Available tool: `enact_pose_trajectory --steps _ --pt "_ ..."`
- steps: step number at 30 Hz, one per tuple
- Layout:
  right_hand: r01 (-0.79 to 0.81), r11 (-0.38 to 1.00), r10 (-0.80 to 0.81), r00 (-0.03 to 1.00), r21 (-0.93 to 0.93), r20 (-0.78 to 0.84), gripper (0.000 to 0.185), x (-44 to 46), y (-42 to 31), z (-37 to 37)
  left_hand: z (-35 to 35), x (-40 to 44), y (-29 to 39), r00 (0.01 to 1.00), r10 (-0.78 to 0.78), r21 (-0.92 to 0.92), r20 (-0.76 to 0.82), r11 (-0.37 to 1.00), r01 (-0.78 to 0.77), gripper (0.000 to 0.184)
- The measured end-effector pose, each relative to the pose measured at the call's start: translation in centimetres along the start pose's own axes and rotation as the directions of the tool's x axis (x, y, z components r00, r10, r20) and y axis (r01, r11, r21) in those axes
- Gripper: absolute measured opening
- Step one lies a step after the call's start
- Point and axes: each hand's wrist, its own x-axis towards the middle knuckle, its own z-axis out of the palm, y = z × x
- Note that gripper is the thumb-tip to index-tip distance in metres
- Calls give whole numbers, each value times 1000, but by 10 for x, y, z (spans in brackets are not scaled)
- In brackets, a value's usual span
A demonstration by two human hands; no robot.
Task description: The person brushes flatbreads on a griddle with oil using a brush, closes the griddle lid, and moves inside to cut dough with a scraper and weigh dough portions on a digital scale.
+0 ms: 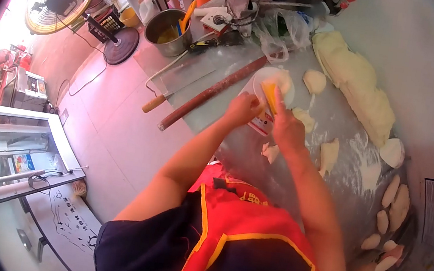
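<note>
Near the middle of the grey work table a white plastic tub (254, 85) with a red label stands tilted towards the person. My right hand (289, 128) grips a yellow scraper-like tool (269, 95) whose far end reaches into the tub. At the tub's left side is my left hand (244, 109), its fingers curled at the rim. A pale lump (280, 80) shows inside the tub. Pieces of dough lie to the right, one (314, 82) beside the tub and another (328, 155) nearer the person.
A long dough slab (354, 85) lies at the back right. Several flat dough pieces (398, 208) line the right edge. Left of the tub are a dark red rolling pin (213, 93), a wooden-handled tool (153, 104) and a metal pot (166, 33). A fan (61, 0) stands beyond.
</note>
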Motion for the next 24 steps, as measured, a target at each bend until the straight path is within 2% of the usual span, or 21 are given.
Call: enact_pose_trajectory --steps 3,6,9,12,15,16,19,21,24 --pt "21 991 -6 994 134 -114 72 -17 -8 -28 -10 -31 15 936 -172 -29 308 981 190 26" --pt "39 955 26 976 293 -215 70 -39 -5 -55 22 -56 1 933 -110 -86 344 985 148 25" --pt "-216 941 229 973 261 -19 71 -67 14 -63 48 -67 -6 905 -5 22 424 1000 -4 29" --pt "-174 956 189 981 236 -42 73 -98 28 -62 42 -78 15 914 13 50 405 998 -37 29" --pt "-200 959 193 980 199 52 75 -124 38 -62 51 -84 14 938 47 79 343 994 -78 28" --pt "-225 955 214 974 193 78 76 -130 38 -63 54 -84 13 948 59 83 314 993 -89 28" --pt "-315 930 285 944 189 168 77 -140 32 -71 63 -83 17 909 -42 246 416 967 -67 28" --pt "-400 895 347 902 196 258 75 -144 30 -74 58 -83 28 912 -64 233 405 972 -36 31" --pt "-452 888 394 843 86 367 76 -147 30 -76 59 -86 34 918 -60 224 392 974 -32 33"
